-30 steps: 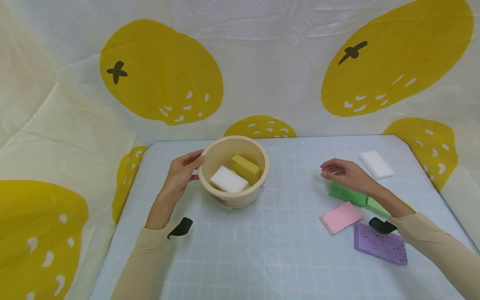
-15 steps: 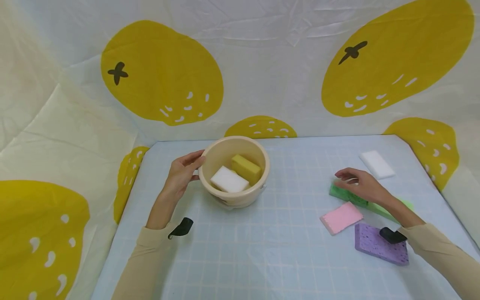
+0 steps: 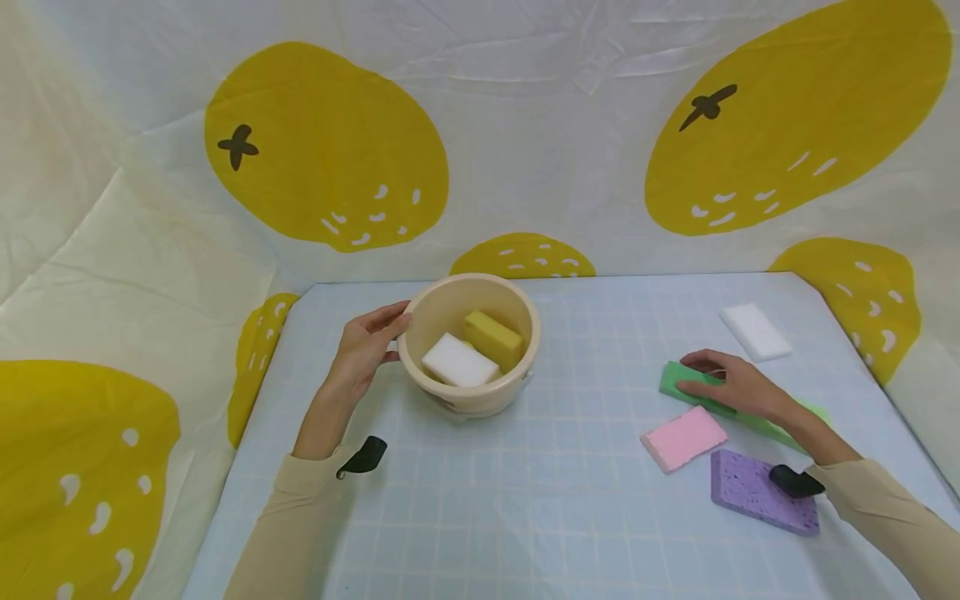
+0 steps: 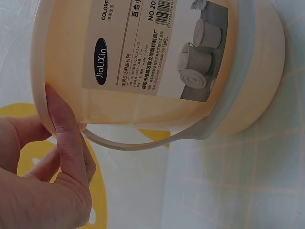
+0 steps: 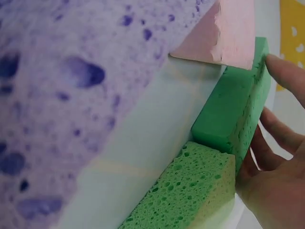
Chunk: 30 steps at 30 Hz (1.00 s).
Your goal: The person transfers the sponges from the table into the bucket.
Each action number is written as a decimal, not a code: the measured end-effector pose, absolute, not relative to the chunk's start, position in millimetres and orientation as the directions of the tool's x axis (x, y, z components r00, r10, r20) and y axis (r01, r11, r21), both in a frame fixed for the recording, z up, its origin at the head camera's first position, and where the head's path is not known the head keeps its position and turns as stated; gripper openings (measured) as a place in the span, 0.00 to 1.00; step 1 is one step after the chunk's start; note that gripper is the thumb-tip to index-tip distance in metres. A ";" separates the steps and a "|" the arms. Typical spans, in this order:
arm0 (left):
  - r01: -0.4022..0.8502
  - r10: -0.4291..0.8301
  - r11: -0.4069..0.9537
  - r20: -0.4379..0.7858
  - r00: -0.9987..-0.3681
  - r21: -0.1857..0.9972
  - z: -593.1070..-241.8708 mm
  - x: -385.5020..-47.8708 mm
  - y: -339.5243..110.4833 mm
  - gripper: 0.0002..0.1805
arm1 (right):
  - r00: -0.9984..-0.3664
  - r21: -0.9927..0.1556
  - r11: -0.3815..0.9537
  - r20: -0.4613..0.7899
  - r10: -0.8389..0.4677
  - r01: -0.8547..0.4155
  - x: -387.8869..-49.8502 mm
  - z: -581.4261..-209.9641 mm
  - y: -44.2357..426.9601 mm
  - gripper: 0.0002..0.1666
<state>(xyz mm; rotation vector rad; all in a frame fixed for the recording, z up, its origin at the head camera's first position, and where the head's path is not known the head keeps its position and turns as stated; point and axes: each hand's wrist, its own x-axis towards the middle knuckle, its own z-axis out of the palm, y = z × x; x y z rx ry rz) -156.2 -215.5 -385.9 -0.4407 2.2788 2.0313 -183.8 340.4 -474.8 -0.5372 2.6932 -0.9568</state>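
A cream bucket [image 3: 480,404] stands tilted toward the viewer, with a white sponge [image 3: 459,360] and a yellow sponge [image 3: 493,337] inside. The left hand [image 3: 362,350] pinches its rim at the left side; in the left wrist view, that hand [image 4: 52,167] has its thumb and fingers on the rim of the labelled bucket [image 4: 143,109]. Over the dark green sponge [image 3: 678,379] lies the right hand [image 3: 738,385], fingers bent around it. The right wrist view shows that hand [image 5: 281,157] with fingertips against the upper face of the green sponge [image 5: 224,105]; whether it grips is unclear.
A light green sponge [image 3: 772,430] adjoins the dark green one. The pink sponge [image 3: 684,438] and purple sponge [image 3: 757,492] lie nearer the viewer, and a white sponge [image 3: 756,332] lies behind. A patterned cloth [image 3: 540,150] hangs behind the table.
The right hand has moved right and toward the viewer, down onto the dark green sponge. The left hand and bucket have stayed in place.
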 end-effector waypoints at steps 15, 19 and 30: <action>-0.236 -0.166 0.105 -0.217 -0.962 0.966 -386.8 -156.8 -215.2 0.24 | -0.889 -0.600 0.729 -0.061 -0.454 -0.331 -180.9 -472.4 338.2 0.30; -0.233 -0.162 0.102 -0.215 -0.963 0.967 -387.4 -156.8 -216.5 0.24 | -0.866 -0.583 0.713 -0.034 -0.500 -0.389 -184.0 -461.7 338.3 0.29; -0.228 -0.166 0.098 -0.210 -0.964 0.969 -386.5 -156.1 -215.5 0.23 | -0.834 -0.556 0.718 -0.079 -0.546 -0.419 -192.0 -428.8 340.1 0.19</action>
